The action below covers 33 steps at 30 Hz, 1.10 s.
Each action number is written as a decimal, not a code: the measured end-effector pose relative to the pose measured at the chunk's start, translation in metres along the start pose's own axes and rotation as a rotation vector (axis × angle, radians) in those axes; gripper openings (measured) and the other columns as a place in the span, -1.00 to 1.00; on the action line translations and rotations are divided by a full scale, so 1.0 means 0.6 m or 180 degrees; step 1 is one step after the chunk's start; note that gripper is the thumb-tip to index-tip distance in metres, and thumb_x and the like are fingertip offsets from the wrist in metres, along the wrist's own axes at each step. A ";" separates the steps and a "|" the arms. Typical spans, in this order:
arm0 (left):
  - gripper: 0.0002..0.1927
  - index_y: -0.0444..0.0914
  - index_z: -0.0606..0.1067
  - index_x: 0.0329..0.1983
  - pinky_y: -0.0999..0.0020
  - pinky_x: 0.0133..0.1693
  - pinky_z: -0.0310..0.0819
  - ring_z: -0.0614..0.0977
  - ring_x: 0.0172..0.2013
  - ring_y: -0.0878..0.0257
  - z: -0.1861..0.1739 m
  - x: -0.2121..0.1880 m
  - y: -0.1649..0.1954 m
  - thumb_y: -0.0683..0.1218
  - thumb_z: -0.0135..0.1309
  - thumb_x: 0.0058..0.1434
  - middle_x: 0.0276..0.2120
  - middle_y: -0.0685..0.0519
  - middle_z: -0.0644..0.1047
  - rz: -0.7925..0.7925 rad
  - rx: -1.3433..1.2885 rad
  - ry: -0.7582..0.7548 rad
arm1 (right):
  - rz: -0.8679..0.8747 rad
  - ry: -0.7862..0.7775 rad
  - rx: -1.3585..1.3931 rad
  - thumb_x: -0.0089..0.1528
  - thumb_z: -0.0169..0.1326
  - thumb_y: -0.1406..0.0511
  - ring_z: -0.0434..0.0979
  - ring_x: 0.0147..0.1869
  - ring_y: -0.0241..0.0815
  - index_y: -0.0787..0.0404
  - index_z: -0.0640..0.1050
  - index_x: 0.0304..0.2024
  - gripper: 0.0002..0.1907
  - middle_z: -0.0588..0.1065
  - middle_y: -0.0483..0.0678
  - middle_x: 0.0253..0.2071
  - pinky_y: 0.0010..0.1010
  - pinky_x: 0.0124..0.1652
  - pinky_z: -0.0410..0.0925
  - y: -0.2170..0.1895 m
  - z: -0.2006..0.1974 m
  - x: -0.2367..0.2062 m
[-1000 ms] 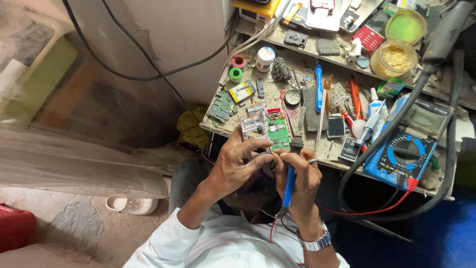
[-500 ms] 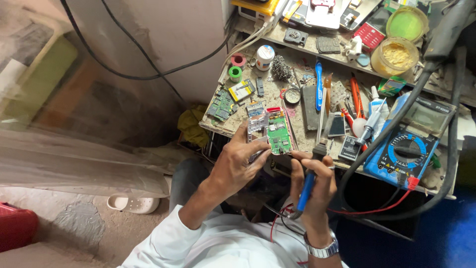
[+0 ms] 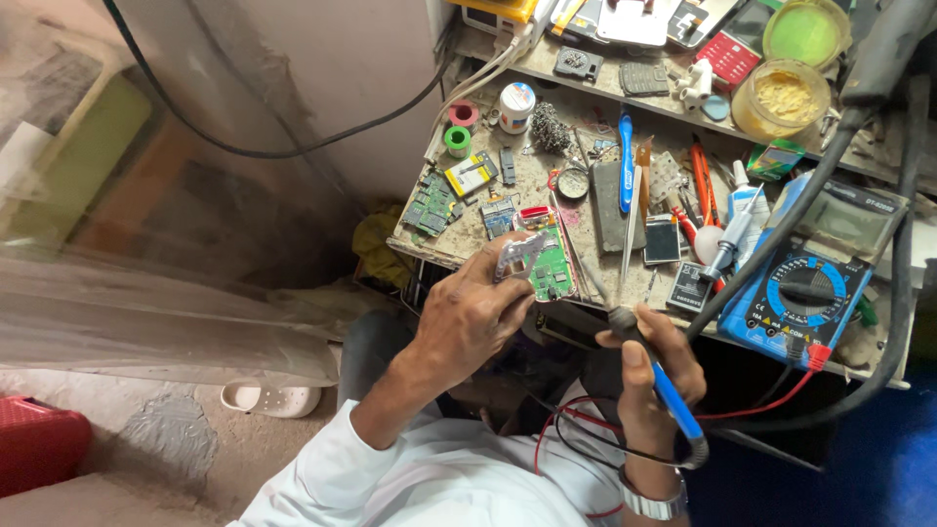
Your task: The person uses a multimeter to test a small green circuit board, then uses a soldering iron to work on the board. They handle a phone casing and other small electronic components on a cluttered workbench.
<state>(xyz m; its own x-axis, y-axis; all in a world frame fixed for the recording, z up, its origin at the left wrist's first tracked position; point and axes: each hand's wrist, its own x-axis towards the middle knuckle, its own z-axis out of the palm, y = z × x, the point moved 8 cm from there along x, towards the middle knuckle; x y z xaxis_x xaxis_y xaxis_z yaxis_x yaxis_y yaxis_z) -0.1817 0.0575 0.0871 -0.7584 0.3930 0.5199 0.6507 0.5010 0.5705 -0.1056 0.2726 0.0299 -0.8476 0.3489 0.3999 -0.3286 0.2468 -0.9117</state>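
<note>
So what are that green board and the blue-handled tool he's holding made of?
The green board in the left hand looks like rigid laminate with a glossy green coat and small metal parts; a clear plastic piece sits on it. The tool in the right hand seems to have a smooth blue plastic handle, a black collar and a thin, dull metal tip.

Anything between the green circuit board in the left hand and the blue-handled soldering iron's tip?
Nothing: head view shows green circuit board and blue-handled soldering iron tip separated only by bare bench edge.
</note>
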 end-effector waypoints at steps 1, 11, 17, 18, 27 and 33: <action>-0.84 -0.30 0.59 -0.22 0.19 -0.03 0.59 0.66 -0.02 0.00 -0.001 0.001 0.002 -0.17 0.28 0.16 0.18 -0.11 0.47 0.0055 0.0039 0.0000 | 0.0181 0.0092 0.0028 0.29 0.15 0.19 0.61 -0.22 -0.17 0.33 0.47 0.07 -0.59 0.55 0.02 -0.24 -0.30 -0.07 0.45 0.010 -0.007 0.002; -0.82 -0.29 0.61 -0.25 0.11 0.09 0.49 0.59 0.02 -0.03 0.004 0.005 0.004 -0.18 0.32 0.09 0.15 -0.12 0.50 0.0178 0.0110 0.0019 | 0.0039 0.0035 0.0814 0.26 0.07 0.50 0.55 -0.32 -0.32 0.30 0.49 -0.22 -0.94 0.44 -0.07 -0.39 0.10 0.50 0.28 0.011 -0.022 0.017; -0.80 -0.32 0.57 -0.24 0.03 0.20 0.48 0.57 0.10 -0.21 0.017 0.008 -0.008 -0.20 0.31 0.08 0.05 -0.31 0.48 0.0409 -0.0213 0.0065 | 0.0019 0.0001 0.0786 0.29 0.07 0.49 0.45 -0.44 -0.38 0.31 0.49 -0.22 -0.96 0.42 -0.09 -0.42 0.09 0.47 0.27 0.008 -0.022 0.021; -0.81 -0.33 0.56 -0.23 0.06 0.14 0.51 0.59 0.05 -0.17 0.022 0.009 -0.014 -0.21 0.30 0.11 0.04 -0.32 0.49 0.0361 -0.0344 -0.0028 | 0.0030 0.0016 0.0815 0.30 0.07 0.49 0.45 -0.45 -0.38 0.30 0.49 -0.22 -0.97 0.43 -0.08 -0.44 0.09 0.46 0.27 0.009 -0.023 0.021; -0.85 -0.31 0.56 -0.26 0.11 -0.03 0.55 0.63 -0.12 -0.05 0.040 0.022 -0.029 -0.20 0.29 0.16 -0.15 -0.19 0.52 0.0172 -0.0714 -0.0379 | 0.0094 0.0083 0.1135 0.28 0.08 0.49 0.42 -0.43 -0.35 0.33 0.48 -0.22 -0.96 0.42 -0.05 -0.39 0.16 0.44 0.34 0.018 -0.029 0.024; -0.86 -0.27 0.60 -0.29 0.06 0.12 0.45 0.58 0.00 -0.09 0.030 0.024 -0.013 -0.16 0.30 0.10 -0.09 -0.20 0.53 0.0372 -0.0199 -0.0131 | 0.0084 0.0009 0.1051 0.28 0.08 0.49 0.40 -0.47 -0.37 0.34 0.48 -0.22 -0.96 0.40 -0.07 -0.44 0.14 0.40 0.33 0.018 -0.030 0.026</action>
<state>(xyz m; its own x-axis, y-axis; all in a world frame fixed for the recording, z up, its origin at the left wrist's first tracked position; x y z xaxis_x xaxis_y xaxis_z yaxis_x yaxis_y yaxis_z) -0.1983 0.0731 0.0791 -0.6773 0.4778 0.5595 0.7348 0.4014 0.5467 -0.1152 0.2970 0.0280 -0.8566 0.3540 0.3754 -0.4241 -0.0686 -0.9030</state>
